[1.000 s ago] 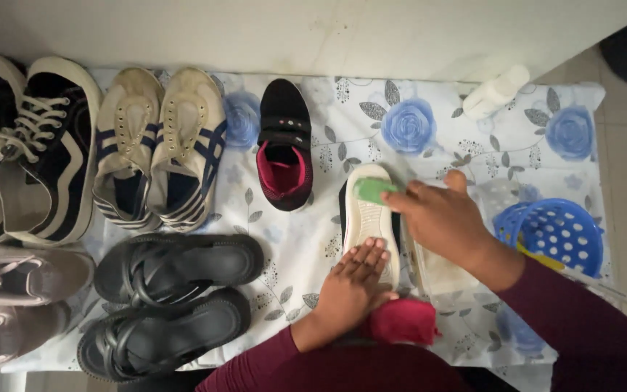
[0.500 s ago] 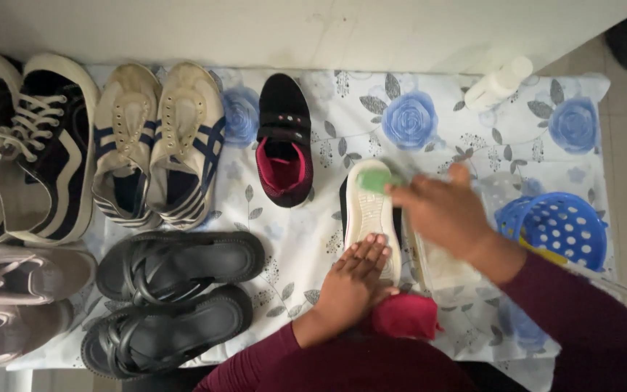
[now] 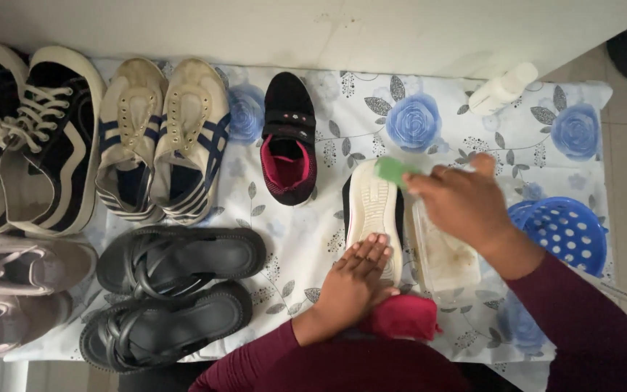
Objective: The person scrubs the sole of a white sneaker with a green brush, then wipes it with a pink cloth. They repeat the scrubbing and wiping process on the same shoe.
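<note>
A small shoe [image 3: 374, 210] lies sole-up just right of the frame's centre, on a floral cloth [image 3: 546, 109] printed with blue roses. The left hand [image 3: 355, 279] presses flat on the heel end of the pale sole, fingers [image 3: 371, 247] stretched out and gripping nothing. The right hand [image 3: 462, 203] hovers over the toe end, its fingers closed around a green scrubber [image 3: 393, 170] that touches the tip of the sole. A red cloth [image 3: 404, 317] lies just below the shoe, and a clear plastic tub [image 3: 448, 265] sits just to its right under the right wrist. A blue perforated basket [image 3: 571, 232] is at the right edge of the cloth, a white bottle [image 3: 502, 88] at upper right. The matching black-and-pink shoe [image 3: 288, 141] stands upper centre, cream trainers with navy stripes [image 3: 165, 138] left of it, black-and-white sneakers [image 3: 27, 138] at upper left, black sandals [image 3: 172, 290] at lower left, and pale sneakers [image 3: 9, 290] at the far left edge.
</note>
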